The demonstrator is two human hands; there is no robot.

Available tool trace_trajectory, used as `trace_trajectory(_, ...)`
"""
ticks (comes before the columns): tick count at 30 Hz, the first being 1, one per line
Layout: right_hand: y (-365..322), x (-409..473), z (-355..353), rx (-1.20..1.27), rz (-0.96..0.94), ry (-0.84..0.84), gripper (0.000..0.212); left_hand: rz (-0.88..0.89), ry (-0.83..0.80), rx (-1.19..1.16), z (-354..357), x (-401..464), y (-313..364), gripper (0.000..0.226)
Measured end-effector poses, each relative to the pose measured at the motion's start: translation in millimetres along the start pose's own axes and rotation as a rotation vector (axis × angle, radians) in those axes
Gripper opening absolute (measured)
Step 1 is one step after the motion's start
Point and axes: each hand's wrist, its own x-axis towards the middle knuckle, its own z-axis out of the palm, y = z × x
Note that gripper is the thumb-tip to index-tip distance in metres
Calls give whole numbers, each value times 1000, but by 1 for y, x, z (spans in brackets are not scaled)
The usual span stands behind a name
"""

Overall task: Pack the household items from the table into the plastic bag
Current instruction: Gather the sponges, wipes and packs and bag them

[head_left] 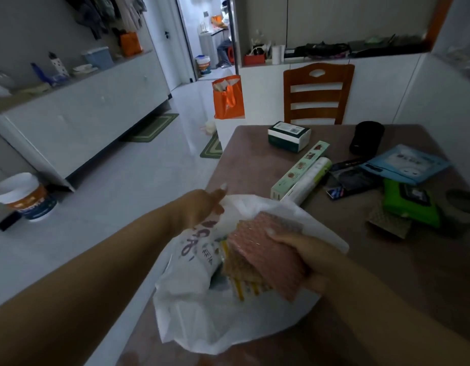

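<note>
A white plastic bag [202,313] with printed letters lies open at the near left corner of the brown table [426,273]. My left hand [199,207] grips the bag's upper edge and holds its mouth open. My right hand [305,257] holds a pack of pink and yellow cleaning cloths [257,257] tilted in the bag's mouth. Further back on the table lie a long green box [298,167], a white roll [311,179], a tissue box [289,136], a blue packet [405,163], a green wipes pack [410,202], dark packets [352,179] and a brown cloth [388,223].
A black cylinder [367,137] stands at the table's far side, with a wooden chair [318,93] behind it. An orange bag [228,99] stands on the floor beyond the table. A white bucket [25,196] sits on the floor at left beside the white cabinets [83,114].
</note>
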Motion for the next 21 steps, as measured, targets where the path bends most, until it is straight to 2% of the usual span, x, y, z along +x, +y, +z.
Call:
trace_trajectory(2, -1, 20, 24, -88, 3, 68, 43, 52, 86, -73, -5, -1, -1, 56)
trace_trajectory(5, 4, 51, 56, -369, -138, 146, 42, 121, 129, -115, -10, -3, 3, 59)
trace_trajectory(7, 14, 61, 65, -731, -223, 211, 51, 139, 115, -84, -9, -2, 4, 64)
trace_trajectory(9, 17, 55, 60, -1143, -286, 420, 65, 161, 115, 4, -7, 0, 6, 66)
trace_trajectory(10, 14, 49, 54, -1229, -313, 476, 69, 185, 131, 55, -6, 0, 9, 65)
trace_trajectory(11, 8, 42, 46, -1241, -344, 479, 65, 219, 161, 99, -5, -1, 13, 65)
trace_trajectory(13, -7, 21, 27, -1112, -447, 427, 46, 326, 259, 162, -1, -3, 25, 61)
trace_trajectory(14, -15, 12, 13, -1037, -514, 488, 48, 395, 306, 159, 2, -5, 35, 57)
trace_trajectory(16, -34, -2, -25, -898, -592, 735, 43, 489, 299, 38, 15, -9, 63, 49)
trace_trajectory(17, -42, -4, -48, -846, -574, 851, 38, 501, 239, -52, 24, -9, 79, 44)
trace_trajectory(19, -54, 0, -99, -759, -398, 982, 30, 446, 71, -201, 49, -1, 112, 33)
trace_trajectory(21, -55, 9, -149, -618, -200, 1047, 40, 339, -47, -262, 80, 13, 145, 35)
